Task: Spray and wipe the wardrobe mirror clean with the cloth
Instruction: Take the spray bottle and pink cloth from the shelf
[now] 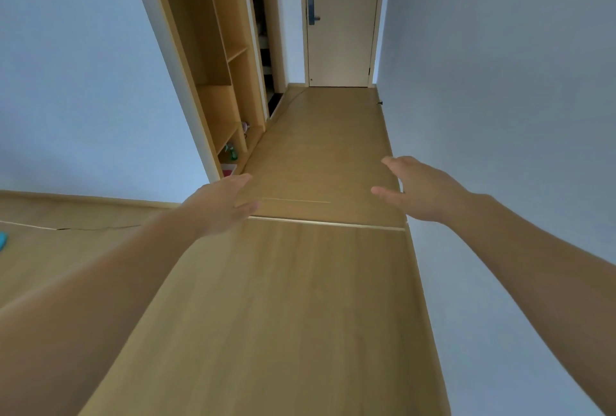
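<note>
Your bare left hand and right hand hang empty, fingers straight; a hasty grab could tip the small green spray bottle low in the light wooden wardrobe.

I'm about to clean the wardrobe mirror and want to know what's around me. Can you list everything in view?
floor: one, light wood, underfoot to the far door
walls: two visible, white, left and right
wardrobe: one, light wood, open shelves, left
spray bottle: one, green, low wardrobe shelf
small item: one, red and white, wardrobe bottom, unidentifiable
door: one, beige, shut, corridor's end
door handle: one, grey, door's left edge
turquoise object: one, floor, far left, cut off
left grip: one bare hand, open, empty, held out forward
right grip: one bare hand, open, empty, held out forward
</note>
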`<move>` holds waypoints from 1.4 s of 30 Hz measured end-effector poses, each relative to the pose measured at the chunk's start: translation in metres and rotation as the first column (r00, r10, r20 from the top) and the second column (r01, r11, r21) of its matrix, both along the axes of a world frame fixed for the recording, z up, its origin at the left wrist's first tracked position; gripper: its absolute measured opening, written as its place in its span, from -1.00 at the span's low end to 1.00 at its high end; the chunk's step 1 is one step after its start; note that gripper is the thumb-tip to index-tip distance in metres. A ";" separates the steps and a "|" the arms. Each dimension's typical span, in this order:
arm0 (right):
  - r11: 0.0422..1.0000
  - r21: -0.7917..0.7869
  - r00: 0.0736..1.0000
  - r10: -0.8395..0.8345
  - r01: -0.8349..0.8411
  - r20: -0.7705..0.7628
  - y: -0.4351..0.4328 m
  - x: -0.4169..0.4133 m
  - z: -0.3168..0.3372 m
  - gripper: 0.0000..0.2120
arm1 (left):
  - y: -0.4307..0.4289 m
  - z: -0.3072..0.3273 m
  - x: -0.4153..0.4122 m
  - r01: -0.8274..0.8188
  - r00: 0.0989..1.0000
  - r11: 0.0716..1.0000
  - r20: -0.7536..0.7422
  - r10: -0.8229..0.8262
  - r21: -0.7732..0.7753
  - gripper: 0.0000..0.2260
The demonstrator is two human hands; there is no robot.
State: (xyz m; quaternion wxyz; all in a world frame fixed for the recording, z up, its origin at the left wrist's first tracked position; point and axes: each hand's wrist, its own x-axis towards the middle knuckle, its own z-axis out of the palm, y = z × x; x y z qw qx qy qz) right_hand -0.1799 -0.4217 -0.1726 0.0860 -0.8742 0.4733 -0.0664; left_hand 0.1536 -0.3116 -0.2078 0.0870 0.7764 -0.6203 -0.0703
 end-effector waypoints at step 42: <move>0.952 0.137 0.956 0.286 -0.275 -0.067 -0.589 0.225 -0.058 -0.32 | -0.512 -0.073 0.166 -0.205 0.976 0.978 -0.070 0.207 0.044 -0.44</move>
